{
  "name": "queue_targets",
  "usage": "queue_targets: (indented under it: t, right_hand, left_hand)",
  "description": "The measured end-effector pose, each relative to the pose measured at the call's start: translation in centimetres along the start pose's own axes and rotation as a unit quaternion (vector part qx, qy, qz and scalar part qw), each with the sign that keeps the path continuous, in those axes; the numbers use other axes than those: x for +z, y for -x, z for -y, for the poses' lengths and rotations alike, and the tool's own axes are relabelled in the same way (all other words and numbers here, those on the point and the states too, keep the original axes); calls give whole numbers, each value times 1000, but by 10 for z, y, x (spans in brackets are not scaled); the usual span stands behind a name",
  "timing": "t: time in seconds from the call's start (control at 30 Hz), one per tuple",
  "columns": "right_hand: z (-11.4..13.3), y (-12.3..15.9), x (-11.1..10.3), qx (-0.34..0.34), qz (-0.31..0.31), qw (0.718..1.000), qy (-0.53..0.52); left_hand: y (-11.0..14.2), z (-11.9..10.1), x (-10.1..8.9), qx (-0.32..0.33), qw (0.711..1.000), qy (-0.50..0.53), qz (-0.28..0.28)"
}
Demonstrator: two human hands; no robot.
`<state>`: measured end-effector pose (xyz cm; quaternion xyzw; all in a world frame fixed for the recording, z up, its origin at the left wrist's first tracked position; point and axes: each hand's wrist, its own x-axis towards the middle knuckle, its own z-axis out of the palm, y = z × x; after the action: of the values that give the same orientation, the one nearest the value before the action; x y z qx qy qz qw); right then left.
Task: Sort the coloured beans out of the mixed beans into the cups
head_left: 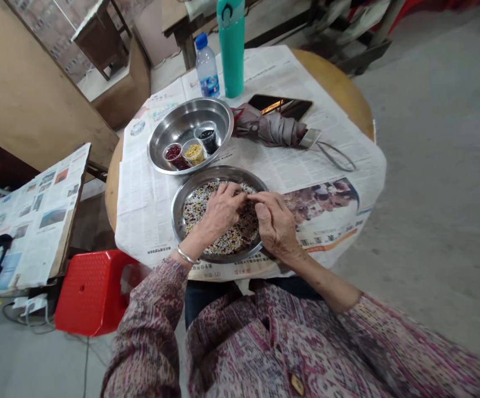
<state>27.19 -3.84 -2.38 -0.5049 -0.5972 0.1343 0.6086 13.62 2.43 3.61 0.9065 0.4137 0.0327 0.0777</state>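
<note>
A steel basin (175,224) at the table's near side holds mixed grains and beans (227,243) in white, yellow, dark red and black. My left hand (225,207), with a silver bangle at the wrist, is over the mix with its fingers curled down. My right hand (277,224) leans in from the basin's right, fingers bent and tips meeting the left fingers. Whatever is between the fingertips is hidden. Behind, a second steel basin (153,146) holds a cup of dark red beans (175,156), a cup of yellow beans (194,153) and a cup of black beans (209,141).
Newspaper (240,157) covers the round table (343,83). A water bottle (207,69), green flask (232,55), phone (281,105) and folded umbrella (268,127) lie or stand beyond the basins. At left are a red stool (93,290) and a newspaper-covered side table (28,221).
</note>
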Motion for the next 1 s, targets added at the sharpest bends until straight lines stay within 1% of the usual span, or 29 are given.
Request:
queue_targets:
  t: [0.07, 0.13, 0.2, 0.27, 0.37, 0.43, 0.47, 0.53, 0.63, 0.7, 0.8, 0.9, 0.93, 1.0]
  right_hand:
    - [1, 0, 0, 6, 1, 1000, 1]
    - [1, 0, 0, 11, 4, 1000, 3]
    - [1, 0, -1, 13, 6, 1000, 3]
    - [1, 0, -1, 12, 6, 1000, 2]
    - [1, 1, -1, 9, 7, 1000, 1]
    - [0, 2, -1, 8, 11, 1000, 4]
    - [0, 2, -1, 7, 12, 1000, 5]
    - [-1, 2, -1, 2, 10, 1000, 7]
    - [-1, 2, 0, -3, 6, 1000, 9]
    - [-1, 1, 0, -4, 7, 1000, 10]
    - [1, 0, -1, -3, 7, 1000, 10]
    - [1, 0, -1, -5, 8, 1000, 10]
    - [1, 0, -1, -6, 9, 1000, 10]
    - [0, 1, 0, -4, 9, 1000, 11]
  left_hand:
    - [-1, 9, -5, -27, 999, -33, -12]
    - [7, 18, -9, -74, 995, -59, -24]
    - [24, 25, -13, -124, 989, -74, -39]
    - [44, 27, -16, -159, 984, -69, -41]
    - [72, 20, -19, -157, 987, -37, 13]
    - [81, 10, -18, -137, 990, -5, 42]
    - [82, 5, -16, -124, 991, 14, 47]
    - [75, -3, -10, -92, 994, 49, 44]
    - [51, -8, 1, -42, 996, 64, 35]
    - [33, -5, 5, -31, 998, 49, 34]
    - [19, 6, 2, -51, 999, 19, -1]
    - [22, 17, -8, -100, 994, -18, -49]
    - [25, 20, -11, -114, 992, -30, -53]
    - [30, 22, -15, -124, 991, -43, -31]
